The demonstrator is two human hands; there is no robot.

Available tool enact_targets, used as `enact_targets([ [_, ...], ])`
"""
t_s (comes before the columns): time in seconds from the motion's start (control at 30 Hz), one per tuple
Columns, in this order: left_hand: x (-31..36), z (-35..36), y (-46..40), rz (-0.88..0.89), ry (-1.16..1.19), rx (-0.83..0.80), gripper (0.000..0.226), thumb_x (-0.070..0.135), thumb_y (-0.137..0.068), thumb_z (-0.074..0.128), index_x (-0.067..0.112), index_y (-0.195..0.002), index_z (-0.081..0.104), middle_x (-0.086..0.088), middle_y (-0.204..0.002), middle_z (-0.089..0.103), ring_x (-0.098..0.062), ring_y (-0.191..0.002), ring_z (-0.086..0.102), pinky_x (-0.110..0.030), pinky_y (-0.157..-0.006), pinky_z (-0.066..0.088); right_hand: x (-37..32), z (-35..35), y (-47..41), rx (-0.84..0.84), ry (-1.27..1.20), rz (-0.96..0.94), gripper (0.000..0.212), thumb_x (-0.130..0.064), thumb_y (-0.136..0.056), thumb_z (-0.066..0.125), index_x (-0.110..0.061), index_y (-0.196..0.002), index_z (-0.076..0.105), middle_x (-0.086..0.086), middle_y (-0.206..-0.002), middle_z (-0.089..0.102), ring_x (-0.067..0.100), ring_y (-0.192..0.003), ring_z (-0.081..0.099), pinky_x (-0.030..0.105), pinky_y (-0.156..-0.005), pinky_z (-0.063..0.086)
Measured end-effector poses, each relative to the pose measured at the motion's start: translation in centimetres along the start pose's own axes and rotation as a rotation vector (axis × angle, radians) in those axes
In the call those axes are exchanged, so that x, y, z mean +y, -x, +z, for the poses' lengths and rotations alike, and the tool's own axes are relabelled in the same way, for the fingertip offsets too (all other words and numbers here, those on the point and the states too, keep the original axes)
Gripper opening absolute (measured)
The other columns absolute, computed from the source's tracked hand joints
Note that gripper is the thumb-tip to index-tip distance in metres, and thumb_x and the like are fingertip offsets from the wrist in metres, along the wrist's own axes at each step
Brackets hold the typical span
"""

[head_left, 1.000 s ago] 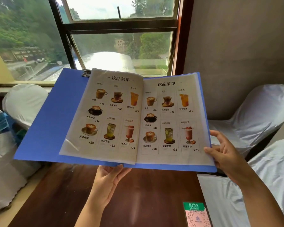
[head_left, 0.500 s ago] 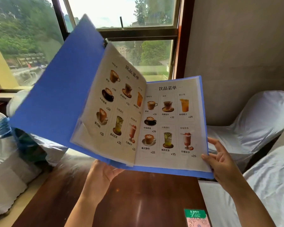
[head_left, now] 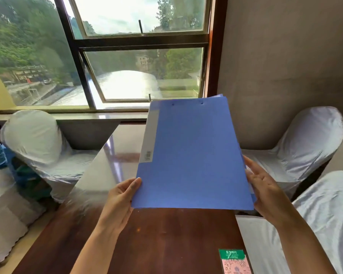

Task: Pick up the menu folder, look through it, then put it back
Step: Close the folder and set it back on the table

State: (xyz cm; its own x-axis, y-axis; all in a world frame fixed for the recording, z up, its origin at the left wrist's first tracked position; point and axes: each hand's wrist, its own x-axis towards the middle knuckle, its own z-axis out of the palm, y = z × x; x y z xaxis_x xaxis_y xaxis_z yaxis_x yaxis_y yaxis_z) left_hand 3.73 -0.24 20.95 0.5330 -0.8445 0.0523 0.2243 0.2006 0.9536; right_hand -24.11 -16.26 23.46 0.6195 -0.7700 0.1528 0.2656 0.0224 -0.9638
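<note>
The blue menu folder (head_left: 192, 155) is closed and held in the air above the dark wooden table (head_left: 166, 240), its cover facing me and tilted slightly back. A grey label strip runs down its left side. My left hand (head_left: 121, 198) grips the lower left corner, thumb on the cover. Along the lower right edge my right hand (head_left: 265, 186) holds it, fingers wrapped behind. The menu pages are hidden inside.
A green and pink QR code card (head_left: 236, 261) lies on the table near its front right edge. White-covered chairs stand at the left (head_left: 34, 141) and right (head_left: 309, 139). A large window (head_left: 137, 62) is straight ahead, a grey wall (head_left: 285, 56) to the right.
The folder was open showing drink pages; the left cover swung up and over to the right, and the folder is now closed. My left hand shifted onto the lower left corner.
</note>
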Motion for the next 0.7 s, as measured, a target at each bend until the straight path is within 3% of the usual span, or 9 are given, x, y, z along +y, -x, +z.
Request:
enact_targets([
  [0.13,-0.9,0.5,0.3,0.026,-0.002,0.039,0.022,0.026,-0.074,0.059,0.015,-0.080,0.077,-0.003,-0.079,0.077,-0.015,-0.070,0.072,-0.022,-0.055,0.057,-0.2,-0.1,0.4,-0.007,-0.007,0.011,0.041,-0.037,-0.091,0.039,-0.033,-0.130,0.047,0.000,-0.126,0.062,0.019,-0.109,0.062,0.027,-0.070,0.056],
  [0.23,-1.3,0.5,0.5,0.041,-0.009,0.064,0.021,0.027,-0.073,0.060,0.014,-0.079,0.076,-0.003,-0.077,0.077,-0.015,-0.068,0.071,-0.022,-0.055,0.057,-0.4,-0.3,0.6,-0.052,0.043,0.036,0.041,-0.034,-0.090,0.051,-0.031,-0.131,0.047,0.002,-0.120,0.066,0.022,-0.105,0.065,0.030,-0.069,0.057],
  [0.3,-1.4,0.5,0.4,0.055,-0.036,0.080,0.021,0.028,-0.073,0.060,0.013,-0.081,0.073,-0.001,-0.074,0.077,-0.014,-0.066,0.071,-0.022,-0.053,0.057,-0.5,-0.4,0.5,-0.029,0.136,0.042,0.057,-0.028,-0.080,0.067,-0.027,-0.132,0.044,0.000,-0.116,0.069,0.022,-0.103,0.066,0.030,-0.069,0.058],
  [0.4,-1.4,0.2,0.4,0.062,-0.071,0.074,0.022,0.028,-0.074,0.060,0.012,-0.085,0.070,0.001,-0.074,0.076,-0.012,-0.066,0.070,-0.021,-0.055,0.056,-0.3,-0.3,0.5,0.002,0.277,0.029,0.065,-0.033,-0.068,0.068,-0.028,-0.129,0.048,-0.002,-0.112,0.070,0.018,-0.102,0.067,0.035,-0.074,0.059],
  [0.57,-2.9,-1.4,0.8,-0.056,-0.089,-0.017,0.017,0.020,-0.080,0.057,0.011,-0.091,0.067,0.002,-0.080,0.077,-0.012,-0.073,0.072,-0.022,-0.059,0.057,1.5,-0.3,0.6,0.040,0.475,0.068,0.053,-0.034,-0.070,0.068,-0.019,-0.118,0.055,0.004,-0.106,0.069,0.018,-0.096,0.068,0.035,-0.074,0.059],
  [0.7,-6.4,-3.3,1.4,-0.214,-0.125,0.002,0.019,0.019,-0.082,0.058,0.011,-0.097,0.065,-0.002,-0.088,0.075,-0.012,-0.077,0.071,-0.023,-0.065,0.058,5.7,-0.4,0.5,0.079,0.626,0.209,0.029,-0.016,-0.081,0.069,-0.021,-0.106,0.056,-0.002,-0.099,0.068,0.013,-0.090,0.067,0.027,-0.071,0.057],
])
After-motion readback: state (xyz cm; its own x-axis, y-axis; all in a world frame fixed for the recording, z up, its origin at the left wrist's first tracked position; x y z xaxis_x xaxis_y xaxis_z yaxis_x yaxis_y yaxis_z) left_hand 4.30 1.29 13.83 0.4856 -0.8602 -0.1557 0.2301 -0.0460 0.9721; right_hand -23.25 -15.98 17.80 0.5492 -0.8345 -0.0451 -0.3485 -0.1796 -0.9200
